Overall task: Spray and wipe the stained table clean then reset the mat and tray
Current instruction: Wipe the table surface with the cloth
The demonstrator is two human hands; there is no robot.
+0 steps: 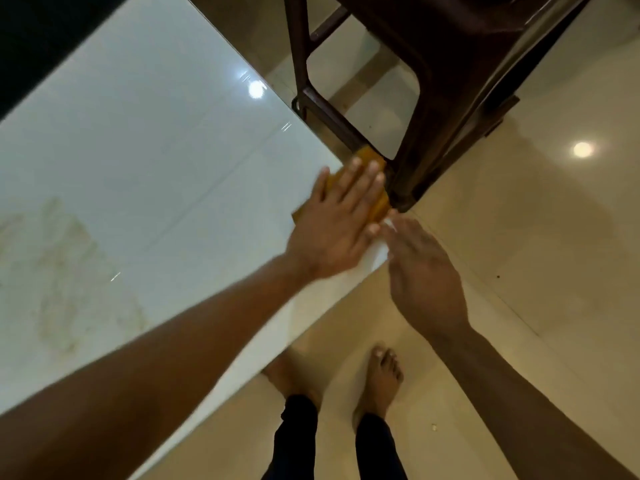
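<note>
The white glossy table (156,161) fills the left of the head view, with a pale brownish stain (65,258) smeared over its near left part. My left hand (336,223) lies flat with straight fingers on an orange cloth (375,202), pressing it down at the table's right corner. My right hand (422,275) hovers just off that corner, fingers extended and relaxed, its fingertips close to the table edge and my left thumb. It holds nothing. No spray bottle, mat or tray shows.
A dark brown plastic chair (433,81) stands right beside the table corner, its leg almost touching the cloth. Beige tiled floor (554,237) spreads to the right. My bare feet (382,379) stand below the table's near edge.
</note>
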